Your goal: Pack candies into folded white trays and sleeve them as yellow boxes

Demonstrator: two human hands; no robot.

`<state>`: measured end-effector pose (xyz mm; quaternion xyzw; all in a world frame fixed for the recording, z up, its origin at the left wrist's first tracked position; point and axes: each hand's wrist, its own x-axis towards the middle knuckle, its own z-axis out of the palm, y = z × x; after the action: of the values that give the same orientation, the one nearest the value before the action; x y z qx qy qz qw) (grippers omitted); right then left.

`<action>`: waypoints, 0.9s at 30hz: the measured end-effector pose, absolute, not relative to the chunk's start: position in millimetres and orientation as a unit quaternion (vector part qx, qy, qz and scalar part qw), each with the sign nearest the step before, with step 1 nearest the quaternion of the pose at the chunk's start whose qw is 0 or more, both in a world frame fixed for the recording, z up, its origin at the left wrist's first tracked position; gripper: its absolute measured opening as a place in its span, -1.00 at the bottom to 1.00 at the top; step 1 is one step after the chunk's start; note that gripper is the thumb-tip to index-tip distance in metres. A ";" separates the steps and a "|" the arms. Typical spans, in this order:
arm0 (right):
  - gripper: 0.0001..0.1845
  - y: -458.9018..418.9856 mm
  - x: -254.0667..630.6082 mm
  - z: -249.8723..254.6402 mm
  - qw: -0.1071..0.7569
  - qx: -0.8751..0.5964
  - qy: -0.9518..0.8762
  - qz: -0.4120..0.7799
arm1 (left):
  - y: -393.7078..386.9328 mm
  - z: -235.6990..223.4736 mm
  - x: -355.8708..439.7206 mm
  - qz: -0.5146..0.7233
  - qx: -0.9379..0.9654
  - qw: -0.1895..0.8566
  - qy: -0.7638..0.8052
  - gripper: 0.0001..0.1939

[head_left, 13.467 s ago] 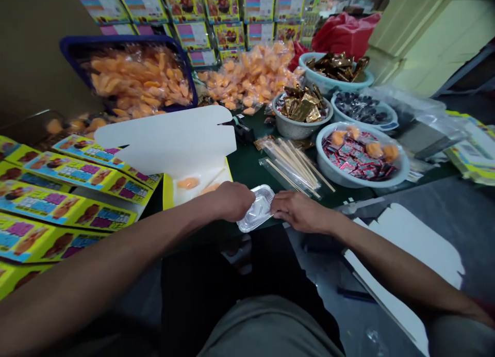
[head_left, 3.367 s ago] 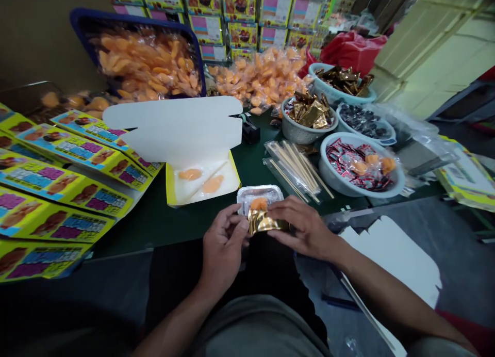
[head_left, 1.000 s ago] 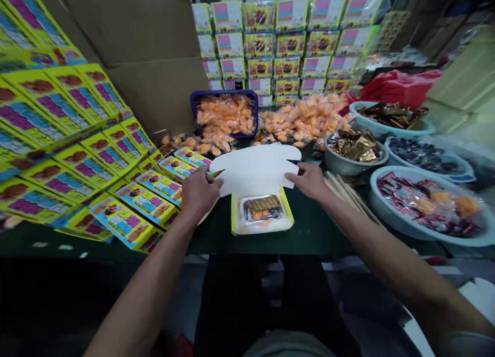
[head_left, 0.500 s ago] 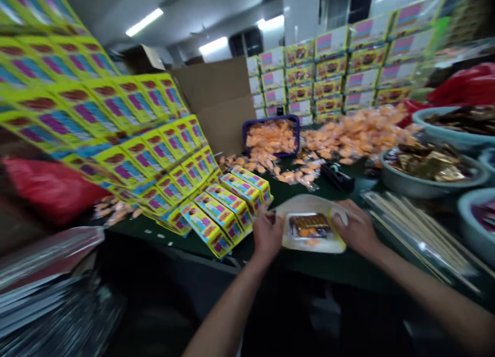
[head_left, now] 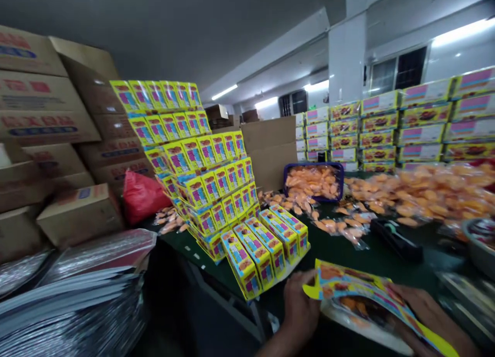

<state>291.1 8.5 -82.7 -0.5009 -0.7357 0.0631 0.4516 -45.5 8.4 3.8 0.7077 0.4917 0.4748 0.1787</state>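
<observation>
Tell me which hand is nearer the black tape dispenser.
Right hand: nearer, in front of the black tape dispenser and slightly to its right. Left hand: farther, in front of it and well to its left.

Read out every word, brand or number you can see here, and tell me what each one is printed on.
Brown cartons: red and blue lettering, too blurred to read.
Stacked yellow boxes: coloured print, too small to read.
The bent printed card: too blurred to read.
</observation>
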 end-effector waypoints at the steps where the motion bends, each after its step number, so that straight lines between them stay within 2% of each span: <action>1: -0.29 1.0 290.7 -72.8 0.432 -0.506 -0.744 0.069 | 5.5 9.6 -45.7 0.457 0.729 0.193 0.472 -0.59; 4: -0.25 -16.0 291.5 -38.9 0.377 -0.498 -0.776 0.091 | 6.3 17.4 -52.8 0.420 0.751 0.257 0.440 -0.50; 6: -0.11 -17.5 296.6 -23.3 0.338 -0.485 -0.798 0.117 | 16.6 12.7 -62.4 0.394 0.758 0.305 0.421 -0.38; 9: 0.03 -16.6 308.5 -9.5 0.286 -0.472 -0.822 0.141 | 33.2 7.0 -79.0 0.317 0.804 0.311 0.396 -0.34; 12: 0.02 -19.3 316.8 0.3 0.231 -0.468 -0.843 0.131 | 40.5 16.6 -92.2 0.261 0.824 0.315 0.393 -0.47; 14: 0.00 -19.7 319.7 3.5 0.200 -0.468 -0.853 0.120 | 42.5 29.8 -94.8 0.271 0.808 0.301 0.428 -0.56; 19: 0.08 -13.5 324.5 -1.5 0.166 -0.468 -0.861 0.115 | 47.8 77.4 -71.8 0.325 0.784 0.212 0.485 -0.53; 23: 0.19 -15.2 329.5 -0.4 0.157 -0.467 -0.858 0.143 | 55.7 101.9 -38.8 0.154 0.903 0.203 0.346 -0.47; 27: 0.38 -26.9 334.1 18.8 0.165 -0.462 -0.833 0.257 | 59.9 80.6 -25.2 0.042 0.936 0.204 0.285 -0.44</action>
<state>334.1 -26.9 18.8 -0.4617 -0.8328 0.2570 0.1651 -25.2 59.9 80.6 0.9356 0.2852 0.0419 0.2037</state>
